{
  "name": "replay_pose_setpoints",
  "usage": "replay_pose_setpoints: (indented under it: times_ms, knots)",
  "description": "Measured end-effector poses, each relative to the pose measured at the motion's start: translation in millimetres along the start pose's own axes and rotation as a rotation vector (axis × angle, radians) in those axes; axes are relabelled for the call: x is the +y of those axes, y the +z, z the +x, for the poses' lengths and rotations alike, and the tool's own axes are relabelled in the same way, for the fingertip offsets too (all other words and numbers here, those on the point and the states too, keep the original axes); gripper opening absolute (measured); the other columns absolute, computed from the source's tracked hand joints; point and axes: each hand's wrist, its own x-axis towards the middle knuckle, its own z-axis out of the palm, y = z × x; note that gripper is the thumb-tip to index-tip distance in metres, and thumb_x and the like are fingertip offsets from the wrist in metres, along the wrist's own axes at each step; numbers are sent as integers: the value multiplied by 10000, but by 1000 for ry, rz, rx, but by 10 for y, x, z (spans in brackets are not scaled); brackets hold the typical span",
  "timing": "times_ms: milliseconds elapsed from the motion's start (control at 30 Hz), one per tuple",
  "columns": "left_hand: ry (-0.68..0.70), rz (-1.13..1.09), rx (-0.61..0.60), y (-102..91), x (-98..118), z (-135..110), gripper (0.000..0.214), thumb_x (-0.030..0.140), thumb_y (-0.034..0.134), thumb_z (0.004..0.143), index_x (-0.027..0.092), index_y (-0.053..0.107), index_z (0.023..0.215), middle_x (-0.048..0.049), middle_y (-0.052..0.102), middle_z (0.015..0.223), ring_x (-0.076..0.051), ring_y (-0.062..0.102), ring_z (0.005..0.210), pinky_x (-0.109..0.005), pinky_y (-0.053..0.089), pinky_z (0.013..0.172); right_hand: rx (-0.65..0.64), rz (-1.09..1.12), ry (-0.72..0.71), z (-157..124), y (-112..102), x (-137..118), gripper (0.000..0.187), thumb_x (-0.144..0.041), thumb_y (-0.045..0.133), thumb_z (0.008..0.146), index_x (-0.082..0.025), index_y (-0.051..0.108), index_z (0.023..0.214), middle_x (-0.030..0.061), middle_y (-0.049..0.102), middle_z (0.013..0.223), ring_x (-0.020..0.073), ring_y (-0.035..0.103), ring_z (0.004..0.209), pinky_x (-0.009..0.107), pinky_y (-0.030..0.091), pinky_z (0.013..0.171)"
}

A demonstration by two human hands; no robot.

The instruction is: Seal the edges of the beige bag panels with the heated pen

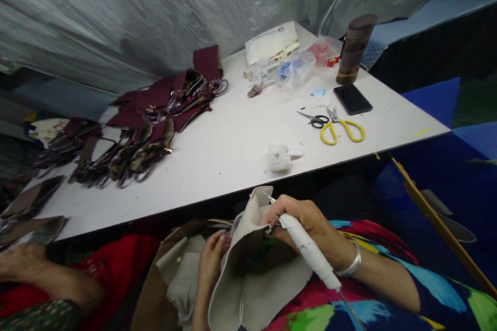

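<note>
On my lap a light beige, unfinished handbag [229, 289] stands with its mouth open toward me and a flap raised at the back. My left hand [213, 257] grips its left side, fingers curled on the material. My right hand [301, 220], with a silver bangle at the wrist, holds a pen-like tool with a white-wrapped handle [310, 253]. The tool's thin metal tip is by the flap, and a cord or rod trails from its rear end. The right fingertips also meet the bag's upper edge, where a small metal fitting shows; the exact contact is hidden.
Yellow-handled scissors [351, 129], small black scissors [319, 121], a phone [352, 99], a bottle [355, 49] and a white lump [279, 159] lie or stand on the table [229, 150]. Maroon bags [155, 98] are piled left. A co-worker's arm [50, 276] is close at left.
</note>
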Motion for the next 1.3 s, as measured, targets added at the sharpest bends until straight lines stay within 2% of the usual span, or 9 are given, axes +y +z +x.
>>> replay_pose_setpoints:
  times_ms: [167,267,367,467,667,867,1033,1167,1300]
  knots:
    - [198,-468,117,-153,61,44,445,601,795,795,193,781,971,-105,766,1033,-288,742,962,-466,603,943,-56,12,-12,60,19,1,20,-228,672,958,-221,659,945,-8,742,850,132,682,705,225,518,628]
    - [496,-442,-217,-234,491,111,451,579,732,877,199,817,1104,-161,737,1227,-351,683,1174,-490,533,1066,-109,-14,-75,103,12,-22,76,-224,590,997,-222,653,955,22,768,943,164,734,816,264,564,716]
    - [603,-226,-593,-201,901,222,592,678,637,906,211,788,1236,-176,717,1310,-389,635,1261,-502,492,1100,-87,-62,-135,120,18,30,72,-216,584,1015,-224,654,1000,33,775,1000,172,747,901,274,574,791]
    - [639,-24,-738,-38,1088,336,568,625,728,865,250,755,1291,-126,744,1260,-339,670,1183,-435,508,1049,31,-153,-166,120,47,146,25,-227,665,996,-231,654,1018,21,767,989,150,733,883,250,557,790]
    - [437,122,-634,324,1073,467,259,275,766,827,242,819,1078,-64,790,1077,-268,705,1021,-389,511,995,234,-268,-80,182,72,348,65,-237,711,965,-223,650,983,-12,707,834,114,649,697,221,501,655]
    - [291,-68,-464,513,851,555,141,254,774,772,217,848,887,-57,819,901,-255,741,900,-358,551,912,215,-247,-80,307,73,459,25,-235,667,985,-215,663,999,3,717,853,128,669,741,230,524,690]
    - [185,-108,-281,75,715,681,162,339,819,739,177,821,748,-72,794,774,-241,724,765,-311,568,732,274,-145,-47,276,-62,467,173,-322,690,992,-250,651,1145,36,759,1045,164,732,941,273,575,855]
    - [-126,-305,-129,-490,791,929,283,417,867,685,172,747,762,-6,713,618,-155,604,503,-245,490,504,417,-41,56,270,-387,511,302,-454,571,1052,-250,617,1270,52,753,1023,189,730,920,327,598,862]
    - [-289,-416,-226,-304,830,1109,275,353,866,667,176,696,789,31,671,598,-126,556,474,-219,443,482,498,-126,199,383,-645,617,385,-545,536,1046,-220,693,1179,26,675,858,159,626,732,291,553,714]
